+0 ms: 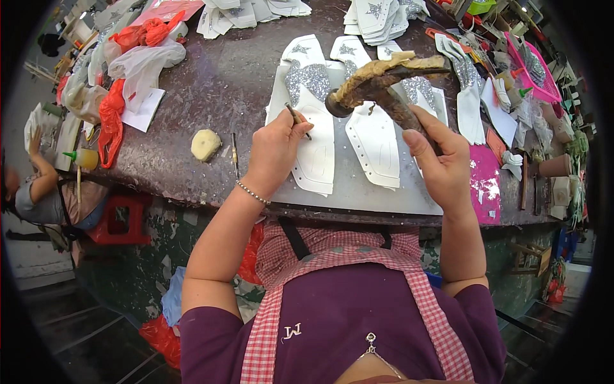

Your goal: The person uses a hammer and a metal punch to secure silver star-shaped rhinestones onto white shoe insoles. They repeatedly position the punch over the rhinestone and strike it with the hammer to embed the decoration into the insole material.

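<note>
Left hand: fingers closed round a slim dark metal punch, held over the leftmost white panel with silver glitter (tip contact cannot be told), panel lying on a flat pale-grey rectangular board. Right hand: wrapped round the brown handle of a worn hammer with ragged yellowish covering, head above the board. Step in hand, apparently: hole-punching; the next stroke calls for punch upright, blow square.

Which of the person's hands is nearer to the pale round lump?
Left. The left hand, holding a thin tool, is to the right of the pale round lump; the right hand, gripping a hammer, is much farther right.
</note>
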A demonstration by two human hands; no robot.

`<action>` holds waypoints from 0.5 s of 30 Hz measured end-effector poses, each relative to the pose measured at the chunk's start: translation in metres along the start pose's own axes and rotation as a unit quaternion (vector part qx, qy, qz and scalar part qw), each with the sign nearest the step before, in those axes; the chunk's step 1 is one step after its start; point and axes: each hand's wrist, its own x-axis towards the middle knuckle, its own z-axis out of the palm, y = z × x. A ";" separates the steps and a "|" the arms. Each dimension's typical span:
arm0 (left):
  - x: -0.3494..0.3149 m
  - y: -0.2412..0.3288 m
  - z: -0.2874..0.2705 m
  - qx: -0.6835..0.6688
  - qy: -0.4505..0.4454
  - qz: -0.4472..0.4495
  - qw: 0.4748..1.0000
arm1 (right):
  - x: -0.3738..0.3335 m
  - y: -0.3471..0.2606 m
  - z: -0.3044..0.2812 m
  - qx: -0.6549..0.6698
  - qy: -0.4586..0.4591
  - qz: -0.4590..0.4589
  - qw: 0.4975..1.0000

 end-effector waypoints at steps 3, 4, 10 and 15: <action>-0.002 0.002 -0.001 0.033 -0.001 0.029 0.999 | 0.005 -0.007 0.002 0.102 0.025 -0.030 0.994; -0.001 0.003 0.001 0.052 -0.008 0.043 0.998 | 0.007 -0.013 0.002 0.161 0.039 -0.048 0.985; 0.000 0.009 0.005 0.131 -0.009 0.107 0.985 | 0.017 -0.022 0.006 -0.179 -0.047 -0.082 0.979; 0.008 0.013 0.002 -0.144 0.026 -0.110 0.983 | -0.006 0.003 -0.037 -0.065 0.014 -0.001 0.998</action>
